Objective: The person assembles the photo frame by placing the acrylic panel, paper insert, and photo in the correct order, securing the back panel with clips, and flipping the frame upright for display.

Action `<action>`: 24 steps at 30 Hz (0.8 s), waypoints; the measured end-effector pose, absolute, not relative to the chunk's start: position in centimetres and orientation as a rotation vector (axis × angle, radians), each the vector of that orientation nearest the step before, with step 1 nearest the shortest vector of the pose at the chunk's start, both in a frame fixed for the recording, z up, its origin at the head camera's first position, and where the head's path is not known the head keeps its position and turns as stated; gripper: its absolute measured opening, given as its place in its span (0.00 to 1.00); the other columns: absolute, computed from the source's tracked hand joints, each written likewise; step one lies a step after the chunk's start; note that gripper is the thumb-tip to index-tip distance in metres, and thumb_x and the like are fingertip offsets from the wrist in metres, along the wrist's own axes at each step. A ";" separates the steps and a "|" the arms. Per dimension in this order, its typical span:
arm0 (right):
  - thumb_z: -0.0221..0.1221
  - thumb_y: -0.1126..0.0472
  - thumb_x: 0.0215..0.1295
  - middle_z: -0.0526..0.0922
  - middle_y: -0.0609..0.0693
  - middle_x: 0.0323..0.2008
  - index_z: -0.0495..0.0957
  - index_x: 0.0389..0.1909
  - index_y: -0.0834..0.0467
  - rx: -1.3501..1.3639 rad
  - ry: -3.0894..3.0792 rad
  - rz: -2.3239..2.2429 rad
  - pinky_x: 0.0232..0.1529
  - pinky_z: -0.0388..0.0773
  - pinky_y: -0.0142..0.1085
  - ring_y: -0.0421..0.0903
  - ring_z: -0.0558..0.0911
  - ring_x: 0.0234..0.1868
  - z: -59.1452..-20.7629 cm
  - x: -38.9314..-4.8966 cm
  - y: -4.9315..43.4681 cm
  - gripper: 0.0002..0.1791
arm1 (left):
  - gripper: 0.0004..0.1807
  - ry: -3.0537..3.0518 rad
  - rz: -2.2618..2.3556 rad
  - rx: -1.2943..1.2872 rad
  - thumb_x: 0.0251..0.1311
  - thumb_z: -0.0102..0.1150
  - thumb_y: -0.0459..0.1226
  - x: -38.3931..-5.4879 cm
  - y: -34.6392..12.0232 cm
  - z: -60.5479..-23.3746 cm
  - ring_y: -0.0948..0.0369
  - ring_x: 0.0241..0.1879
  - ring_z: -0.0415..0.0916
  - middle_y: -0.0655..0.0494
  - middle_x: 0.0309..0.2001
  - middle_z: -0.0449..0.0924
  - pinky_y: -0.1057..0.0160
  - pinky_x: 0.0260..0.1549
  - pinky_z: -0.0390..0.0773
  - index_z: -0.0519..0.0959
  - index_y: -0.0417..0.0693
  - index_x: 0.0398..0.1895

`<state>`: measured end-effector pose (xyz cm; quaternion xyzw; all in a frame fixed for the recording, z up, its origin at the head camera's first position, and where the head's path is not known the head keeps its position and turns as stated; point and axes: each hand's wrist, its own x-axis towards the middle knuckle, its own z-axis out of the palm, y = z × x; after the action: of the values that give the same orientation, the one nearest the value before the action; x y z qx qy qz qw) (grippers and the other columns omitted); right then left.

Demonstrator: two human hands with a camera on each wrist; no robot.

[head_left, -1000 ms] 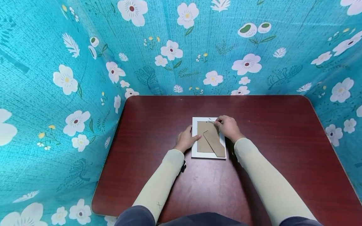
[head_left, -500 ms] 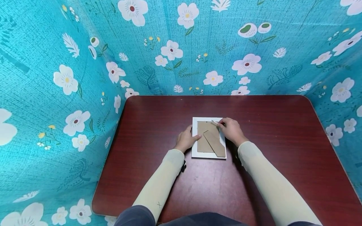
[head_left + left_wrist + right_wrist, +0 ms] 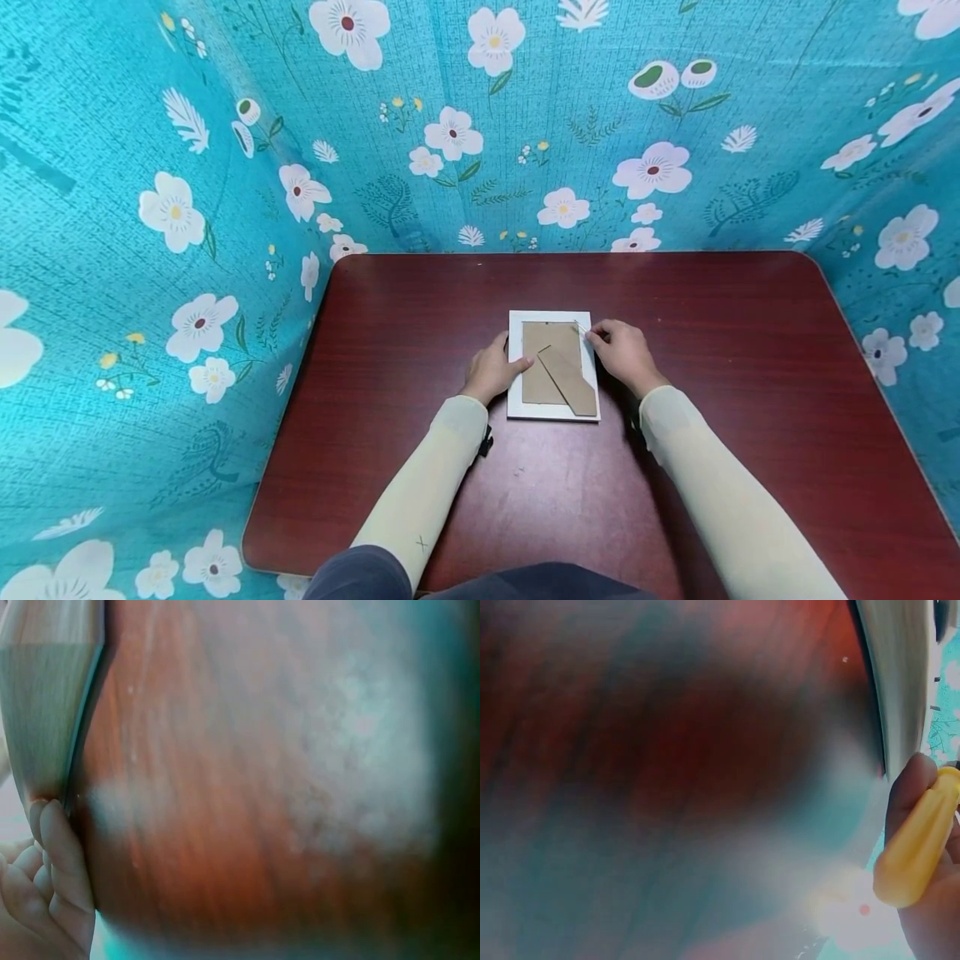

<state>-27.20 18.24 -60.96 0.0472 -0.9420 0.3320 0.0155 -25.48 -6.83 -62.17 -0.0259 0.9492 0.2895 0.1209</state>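
The left hand (image 3: 491, 369) grips a white rectangular picture frame (image 3: 547, 412) lying back-up on the dark-red table (image 3: 405, 333); the right hand (image 3: 625, 356) grasps a yellow-handled, thin-shafted tool (image 3: 916, 849), seemingly for the brown board backing's (image 3: 552, 337) edge. Next, precise tip placement seems needed.

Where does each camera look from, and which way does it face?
Head: worn on the head, facing forward and down at the white rectangular picture frame on the dark red table; left hand and right hand show.
Left wrist: on that wrist, facing table and frame edge; left hand shows.
Right wrist: likewise; right hand shows, holding a yellow tapered handle.
Both wrist views share frame and table.
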 end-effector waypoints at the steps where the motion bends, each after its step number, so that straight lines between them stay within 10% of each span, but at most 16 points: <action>1: 0.59 0.56 0.69 0.82 0.56 0.38 0.82 0.39 0.60 0.142 -2.930 1.038 0.44 0.72 0.49 0.54 0.78 0.39 -61.0 -27.1 18.3 0.11 | 0.46 2.774 0.849 -0.074 0.55 0.60 0.64 -25.5 -6.8 -62.2 0.47 0.55 0.74 0.50 0.54 0.80 0.49 0.50 0.72 0.60 0.58 0.74; 24: 0.57 0.54 0.70 0.80 0.53 0.31 0.82 0.39 0.58 0.057 -2.932 1.163 0.37 0.73 0.45 0.44 0.80 0.22 -60.9 -24.9 18.8 0.11 | 0.46 2.770 0.869 -0.069 0.55 0.60 0.65 -25.6 -6.9 -62.4 0.47 0.53 0.74 0.52 0.45 0.82 0.48 0.51 0.71 0.60 0.57 0.74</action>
<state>-24.90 18.82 -60.89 0.0180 -0.9294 0.3686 -0.0065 -25.57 -6.91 -62.40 -0.0235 0.9471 0.2972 0.1185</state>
